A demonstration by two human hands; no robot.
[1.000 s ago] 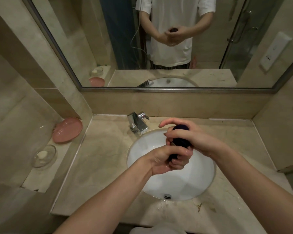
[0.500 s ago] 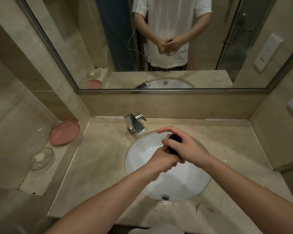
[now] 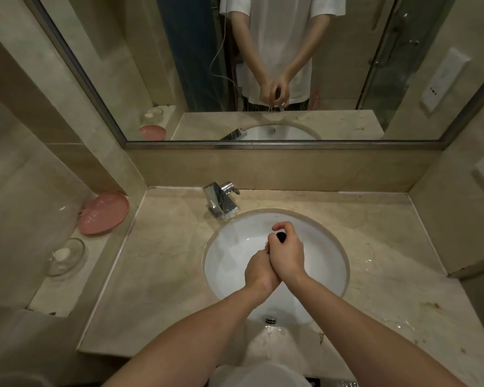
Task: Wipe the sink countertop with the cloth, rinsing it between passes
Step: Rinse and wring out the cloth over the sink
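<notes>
Both my hands are clasped together over the white sink basin. My right hand grips a dark cloth, of which only a small bunched end shows above my fingers. My left hand is curled round the lower part of the cloth, pressed against the right hand. The rest of the cloth is hidden inside the two fists. In the mirror, water drips from the hands. The beige marble countertop surrounds the basin, with wet patches on its right side and front edge.
A chrome faucet stands behind the basin at the left. On a lower ledge at the left sit a pink dish and a glass soap dish. A mirror covers the back wall. Side walls close in the countertop.
My hands have sunk lower into the basin and closed tighter around the cloth, so less of it shows. The view has tilted downward.
</notes>
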